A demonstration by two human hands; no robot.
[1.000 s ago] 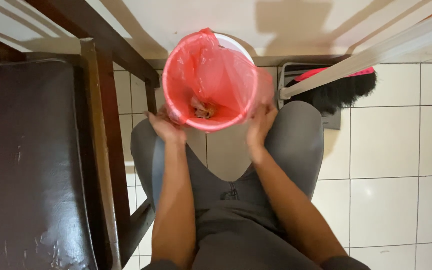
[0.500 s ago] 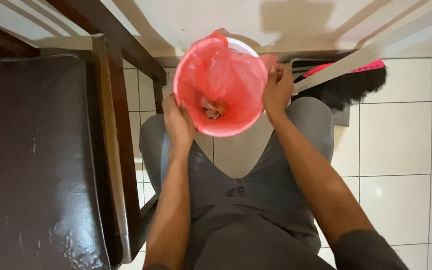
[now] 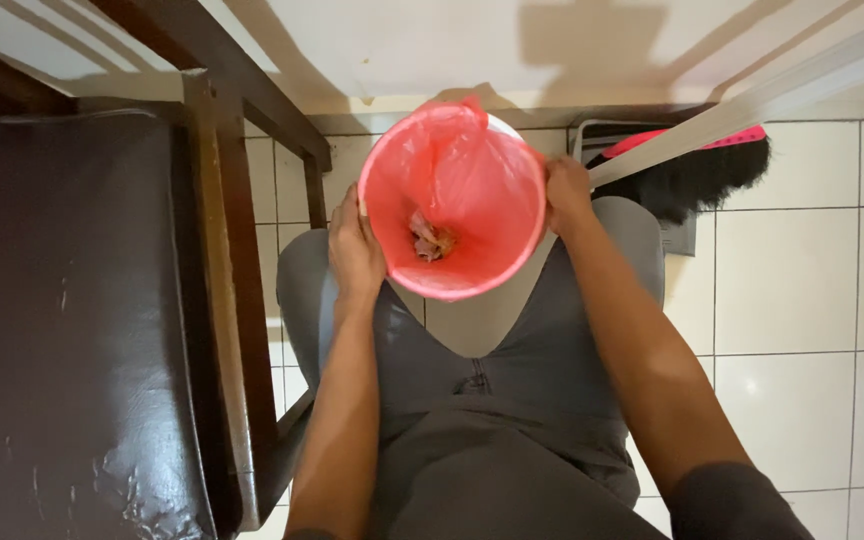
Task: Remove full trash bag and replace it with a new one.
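Small bin lined with a red plastic bag between the knees, left hand gripping the bag's left rim, right hand pinching its right rim, scraps at the bottom, dark chair left of the bin, broom to its right.

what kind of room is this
Probably a home kitchen or dining corner: white floor tiles, a dark wooden chair, a black broom leaning by the wall, and a small bin lined with a red bag.
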